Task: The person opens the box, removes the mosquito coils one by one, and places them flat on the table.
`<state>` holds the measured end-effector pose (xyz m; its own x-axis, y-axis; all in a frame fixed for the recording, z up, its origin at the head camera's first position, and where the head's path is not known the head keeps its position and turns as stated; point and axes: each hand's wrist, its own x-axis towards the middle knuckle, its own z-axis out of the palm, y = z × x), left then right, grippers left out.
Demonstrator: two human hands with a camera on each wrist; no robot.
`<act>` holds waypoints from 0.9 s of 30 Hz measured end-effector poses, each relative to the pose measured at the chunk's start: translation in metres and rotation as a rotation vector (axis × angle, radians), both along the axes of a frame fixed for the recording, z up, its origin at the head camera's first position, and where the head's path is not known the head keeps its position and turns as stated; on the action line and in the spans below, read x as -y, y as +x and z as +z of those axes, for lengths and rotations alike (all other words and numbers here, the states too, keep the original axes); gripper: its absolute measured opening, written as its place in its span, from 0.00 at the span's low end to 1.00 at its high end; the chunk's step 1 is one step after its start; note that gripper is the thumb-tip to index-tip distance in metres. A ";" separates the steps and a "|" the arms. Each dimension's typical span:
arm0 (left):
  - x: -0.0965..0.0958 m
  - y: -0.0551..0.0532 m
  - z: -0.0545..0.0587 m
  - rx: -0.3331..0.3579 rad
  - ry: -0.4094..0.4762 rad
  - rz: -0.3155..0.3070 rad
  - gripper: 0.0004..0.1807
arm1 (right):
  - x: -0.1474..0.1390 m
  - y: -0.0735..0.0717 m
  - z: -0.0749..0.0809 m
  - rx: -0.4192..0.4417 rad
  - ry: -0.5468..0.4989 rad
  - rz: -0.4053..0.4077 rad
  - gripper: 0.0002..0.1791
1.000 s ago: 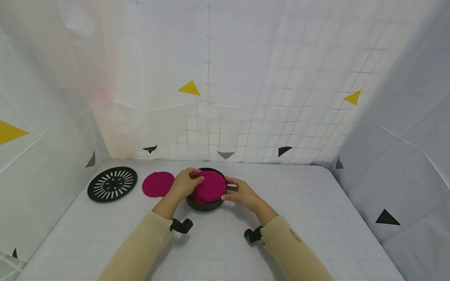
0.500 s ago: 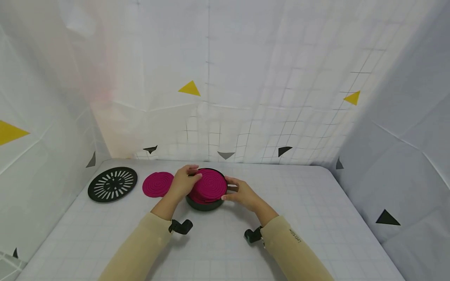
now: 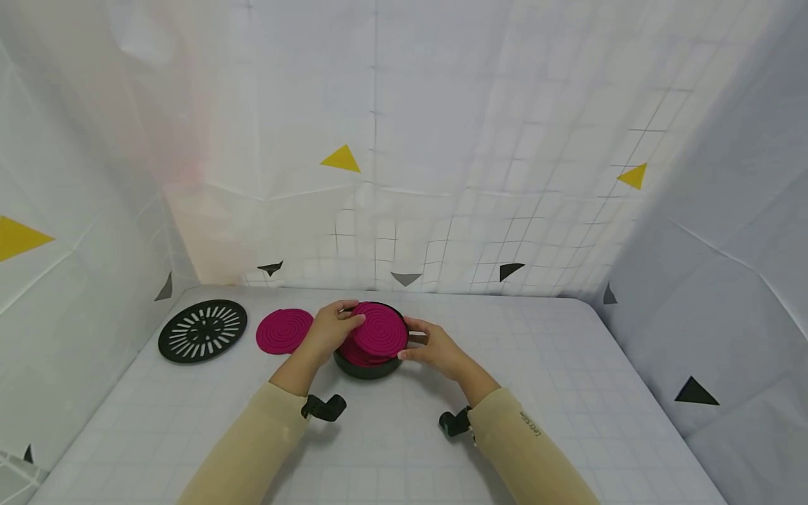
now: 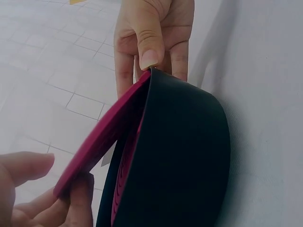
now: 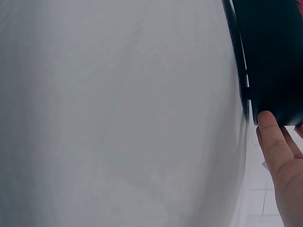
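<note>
A round dark holder (image 3: 368,370) stands on the table with magenta ringed coasters inside. My left hand (image 3: 323,332) holds the left edge of the top coaster (image 3: 381,331). In the left wrist view that coaster (image 4: 102,132) is tilted, its near edge raised off the coaster below. Curled fingers (image 4: 81,201) touch its underside, while the thumb stands a little apart from it. My right hand (image 3: 440,348) grips the holder's right side. Its thumb is at the rim and its fingers lie along the wall, as the right wrist view partly shows.
Another magenta coaster (image 3: 284,331), perhaps with one beneath it, lies left of the holder. Farther left is a black slotted disc (image 3: 202,331). White sheets with yellow and black triangles hang at the back and both sides of the table (image 3: 391,449).
The left edge of the top coaster has been lifted, and it now stands out from the stack below. My left hand has shifted slightly with it. The right hand stays at the holder.
</note>
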<state>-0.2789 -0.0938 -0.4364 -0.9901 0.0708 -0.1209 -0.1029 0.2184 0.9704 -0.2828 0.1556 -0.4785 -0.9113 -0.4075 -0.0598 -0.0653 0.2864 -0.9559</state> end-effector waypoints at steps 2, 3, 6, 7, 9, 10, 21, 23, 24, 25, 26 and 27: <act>0.000 0.000 0.000 0.003 0.030 -0.006 0.26 | 0.000 0.000 0.000 0.000 -0.002 0.001 0.45; 0.000 0.000 -0.001 0.006 0.046 -0.008 0.26 | 0.000 0.001 0.001 0.000 -0.004 0.003 0.45; 0.000 0.000 -0.002 0.003 0.050 -0.010 0.27 | 0.000 0.001 0.001 -0.003 -0.006 0.002 0.45; 0.000 0.000 -0.003 0.002 0.051 -0.010 0.27 | 0.000 0.001 0.001 -0.002 -0.007 0.001 0.45; 0.000 0.000 -0.004 0.002 0.051 -0.011 0.27 | 0.001 0.001 0.002 -0.001 -0.007 -0.001 0.45; 0.000 0.000 -0.004 0.005 0.053 -0.011 0.27 | 0.001 0.001 0.002 -0.001 -0.006 -0.003 0.45; 0.002 0.001 -0.006 0.038 0.087 -0.011 0.28 | 0.000 0.001 0.002 -0.014 0.016 0.000 0.45; 0.002 0.001 -0.006 0.043 0.094 -0.012 0.29 | 0.000 0.001 0.002 -0.016 0.014 0.004 0.45; 0.002 0.002 -0.006 0.044 0.098 -0.012 0.29 | 0.000 0.001 0.002 -0.016 0.012 0.005 0.45; 0.002 0.002 -0.006 0.044 0.101 -0.014 0.30 | 0.000 0.001 0.002 -0.015 0.010 0.006 0.45; 0.003 0.002 -0.006 0.044 0.102 -0.014 0.30 | 0.000 0.001 0.002 -0.012 0.008 0.004 0.45; 0.003 0.002 -0.006 0.044 0.102 -0.014 0.30 | 0.000 0.001 0.002 -0.010 0.006 0.004 0.45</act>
<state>-0.2770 -0.0963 -0.4428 -0.9828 0.0991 -0.1556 -0.1434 0.1206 0.9823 -0.2820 0.1555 -0.4769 -0.9101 -0.4110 -0.0534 -0.0756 0.2915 -0.9536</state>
